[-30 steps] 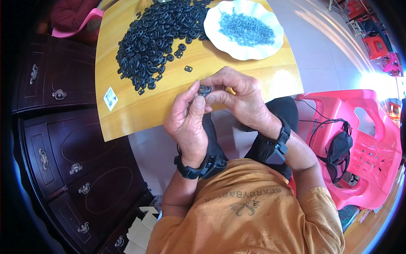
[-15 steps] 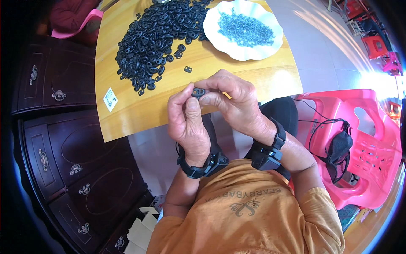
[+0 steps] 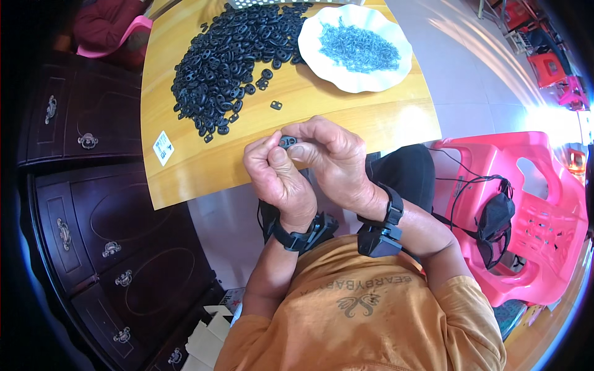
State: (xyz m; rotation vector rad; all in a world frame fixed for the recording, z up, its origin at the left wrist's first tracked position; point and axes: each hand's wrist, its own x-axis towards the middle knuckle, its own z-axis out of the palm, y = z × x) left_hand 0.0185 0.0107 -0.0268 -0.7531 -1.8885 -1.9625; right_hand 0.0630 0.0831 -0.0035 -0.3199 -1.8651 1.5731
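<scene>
Over the near edge of the table, a small black two-hole cord lock (image 3: 288, 141) is pinched between my two hands. My left hand (image 3: 281, 176) grips one end with thumb and fingertips. Against the other end, my right hand (image 3: 337, 157) presses its thumb and curled forefinger. The fingers cover part of the piece. A single loose black piece (image 3: 276, 106) lies on the wood just beyond my hands. Farther off spreads a large heap of similar black pieces (image 3: 229, 59). Beside it, a scalloped white plate (image 3: 312, 59) holds a pile of tiny metallic pieces (image 3: 359, 46) that look like springs.
The yellow wooden table (image 3: 204, 173) bears a white label (image 3: 163, 148) at its left. Dark drawers (image 3: 124, 210) stand to the left. On the right is a pink plastic chair (image 3: 544, 216) with a black strapped item and cable. A perforated white basket (image 3: 291, 3) shows at the far edge.
My right hand has shifted slightly down and left, and the pinched cord lock has lowered a little. The view has tilted slightly, bringing the basket's edge into sight.
</scene>
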